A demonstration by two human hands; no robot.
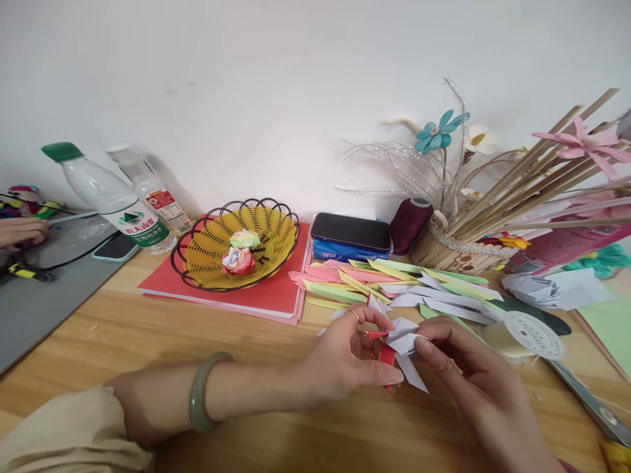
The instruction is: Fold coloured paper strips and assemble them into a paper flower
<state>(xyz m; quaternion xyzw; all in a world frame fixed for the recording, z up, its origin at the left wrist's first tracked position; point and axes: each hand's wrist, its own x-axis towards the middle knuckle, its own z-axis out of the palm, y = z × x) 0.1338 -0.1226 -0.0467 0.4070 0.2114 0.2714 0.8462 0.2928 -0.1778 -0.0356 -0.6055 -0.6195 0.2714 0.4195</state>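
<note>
— The left hand (pixel 345 355), what is it doing?
— It is closed in a pinch on a small folded piece of white and red paper (pixel 399 341), thumb low on the red strip, fingertips on top. A pale green bangle (pixel 200 399) sits on that wrist.
— And the right hand (pixel 473 368)?
— It grips the same folded paper from the right, fingers curled onto the white flaps. The piece is held just above the light wooden surface (pixel 123 328), near the middle of the scene.
— What lies behind it?
— A loose pile of pastel folded paper strips (pixel 394 282), just beyond the hands. To the far left of that, a yellow and black wire basket (pixel 207 259) holds two small paper flowers, I think, though they are blurred. A cream spool of thread (pixel 525 332) lies just right of the right hand.
— Anyone else?
— Another person's hand (pixel 22 231) rests at the far left edge.
</note>
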